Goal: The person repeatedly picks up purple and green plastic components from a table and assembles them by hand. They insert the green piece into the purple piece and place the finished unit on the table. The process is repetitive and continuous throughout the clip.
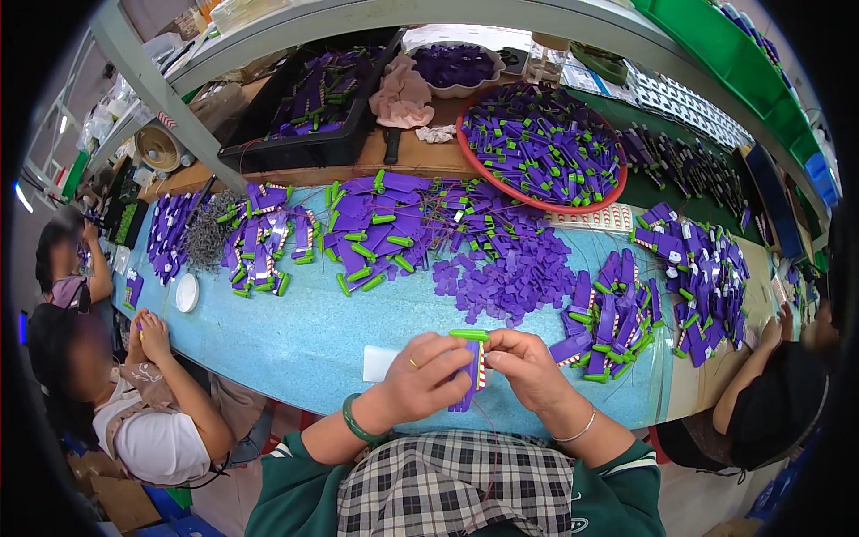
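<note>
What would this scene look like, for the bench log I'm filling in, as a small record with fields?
Left hand: left hand gripping a purple piece
Right hand: right hand pinching the same piece near its green end
Held piece: red-and-white striped along one edge
Worktop: blue table
Nearest the left hand: white rectangle
Beyond the hands: heap of small purple pieces
Further back: red basin full of purple-and-green pieces; black tray to its left
Far left: white dish
</note>
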{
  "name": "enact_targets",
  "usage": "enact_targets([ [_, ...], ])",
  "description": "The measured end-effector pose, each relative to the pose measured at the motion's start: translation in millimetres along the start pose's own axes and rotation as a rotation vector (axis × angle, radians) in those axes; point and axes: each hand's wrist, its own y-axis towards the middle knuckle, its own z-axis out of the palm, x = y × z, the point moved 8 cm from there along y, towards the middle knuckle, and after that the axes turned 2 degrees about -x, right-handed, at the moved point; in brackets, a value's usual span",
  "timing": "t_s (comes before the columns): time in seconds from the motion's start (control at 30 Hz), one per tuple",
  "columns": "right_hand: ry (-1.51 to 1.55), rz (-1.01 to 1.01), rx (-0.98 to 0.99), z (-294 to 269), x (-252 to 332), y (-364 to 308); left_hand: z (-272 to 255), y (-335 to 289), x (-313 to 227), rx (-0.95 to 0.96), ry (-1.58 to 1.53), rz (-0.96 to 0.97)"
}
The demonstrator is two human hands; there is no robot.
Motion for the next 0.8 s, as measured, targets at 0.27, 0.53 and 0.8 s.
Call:
enact_targets([
  [0.27, -0.055, 0.027, 0.003, 1, 0, 2, 10, -18, -16, -0.028, -0.059, 0.186],
  [0.53, 0.105, 0.307, -0.002, 12, -27, -9, 6, -17, -23, -0.026, -0.045, 0.209],
  [0.8, -0.085, 0.291, 0.252, -7, -34, -47, 18, -21, -10, 0.034, -0.116, 0.077],
])
